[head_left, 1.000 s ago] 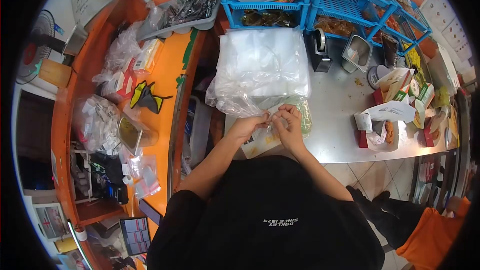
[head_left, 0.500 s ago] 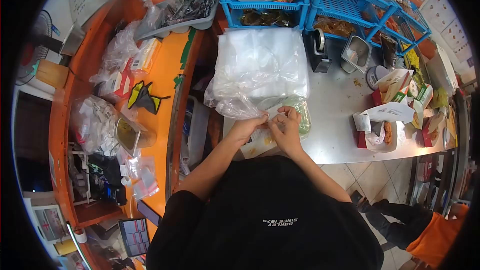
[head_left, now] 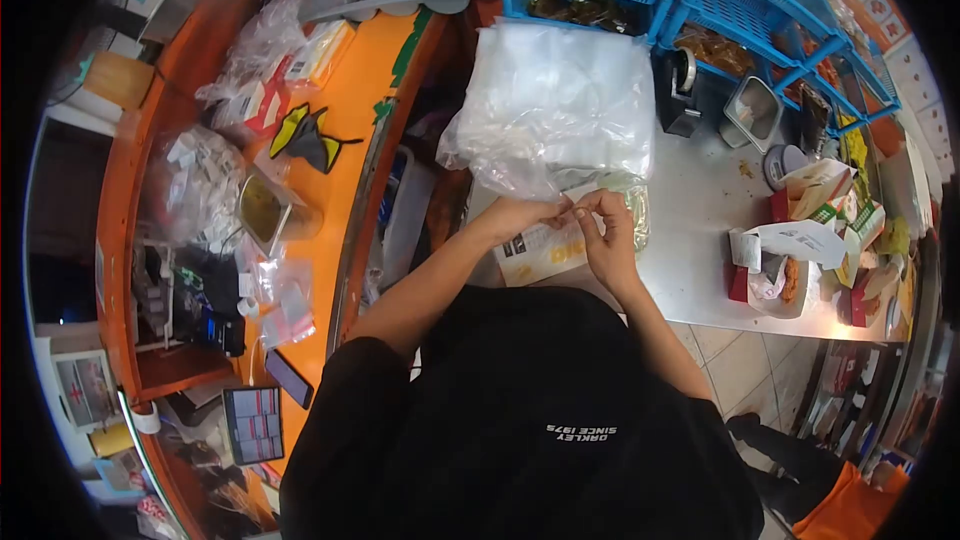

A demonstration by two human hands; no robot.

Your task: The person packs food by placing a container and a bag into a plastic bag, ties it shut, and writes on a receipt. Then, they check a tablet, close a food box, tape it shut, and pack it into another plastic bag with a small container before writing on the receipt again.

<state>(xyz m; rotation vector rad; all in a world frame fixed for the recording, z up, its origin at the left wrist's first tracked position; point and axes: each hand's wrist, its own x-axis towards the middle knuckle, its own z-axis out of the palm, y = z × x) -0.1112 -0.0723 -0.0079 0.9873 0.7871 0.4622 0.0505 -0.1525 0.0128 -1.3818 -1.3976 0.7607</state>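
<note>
A thick stack of clear plastic bags (head_left: pixel 560 90) lies on the metal counter before me. My left hand (head_left: pixel 535 213) is closed on the crumpled lower edge of a clear plastic bag (head_left: pixel 515 178) at the stack's near side. Close beside it, my right hand (head_left: pixel 608 232) is pinched, thumb against fingers, at the same bag's edge; the fingertips of both hands nearly meet. Under my hands lies a white printed packet (head_left: pixel 545 252) with yellow lettering. A greenish clear packet (head_left: pixel 638 215) sits just beyond my right hand.
Blue stacked baskets (head_left: pixel 740 20) stand at the back. A black tape dispenser (head_left: pixel 680 90) and a metal container (head_left: pixel 752 112) are right of the stack. Open food boxes (head_left: pixel 785 275) sit at the right. An orange counter (head_left: pixel 345 130) runs along the left. A person in orange (head_left: pixel 850 505) is lower right.
The view has shifted, so the counter's things appear farther right and higher. My hands stay together at the bag's edge, and more of the printed packet shows below them.
</note>
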